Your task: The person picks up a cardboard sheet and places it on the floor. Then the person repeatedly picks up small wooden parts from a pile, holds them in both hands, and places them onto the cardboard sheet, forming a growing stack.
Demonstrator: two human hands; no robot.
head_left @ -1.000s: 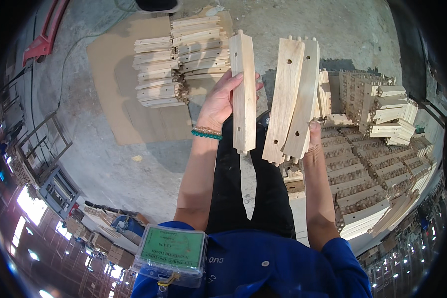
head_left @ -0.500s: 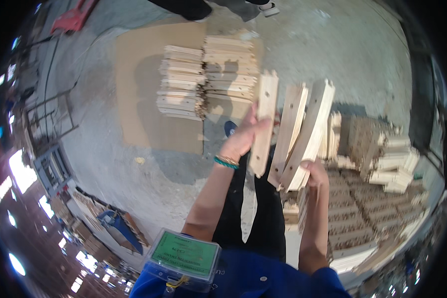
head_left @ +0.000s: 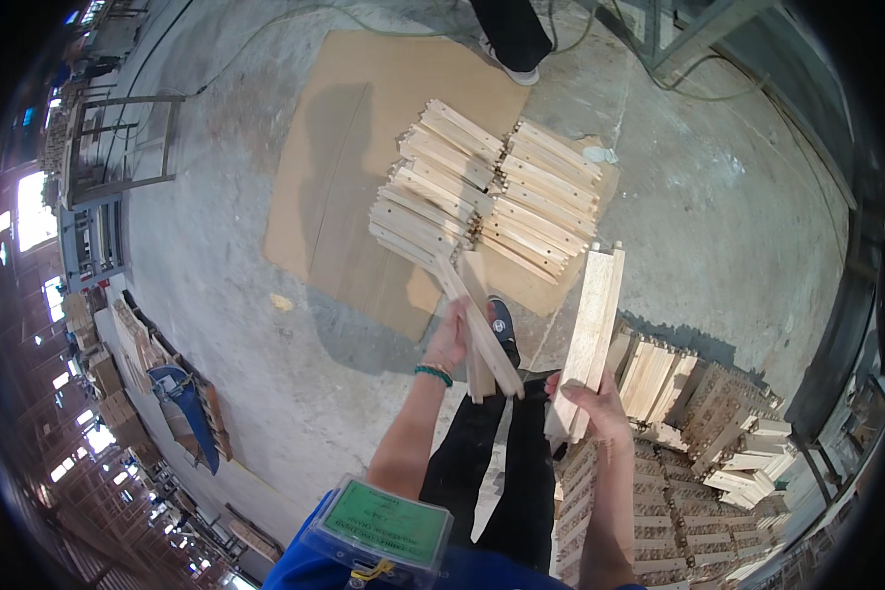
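My left hand (head_left: 446,340) is closed around two pale wooden slats (head_left: 484,339), which cross each other at an angle in front of my legs. In my right hand (head_left: 601,407) more wooden slats (head_left: 588,339) stand nearly upright, pressed together; their exact number is hard to make out. Ahead of my left hand, two rows of similar slats (head_left: 441,177) with small dark holes lie side by side on a brown cardboard sheet (head_left: 334,197). The far tips of the left-hand slats overlap the near end of the left row in view; whether they touch cannot be told.
At my right are large stacks of wooden pieces (head_left: 649,511), with loose slats (head_left: 752,462) on top. A person's leg (head_left: 513,34) stands at the cardboard's far edge. A metal frame (head_left: 128,147) stands at left, and a hose (head_left: 315,10) crosses the floor behind.
One slat has gone from the right-hand bunch to my left hand, which now holds two. My hands are farther apart, and the view has turned, so the cardboard and its rows appear tilted.
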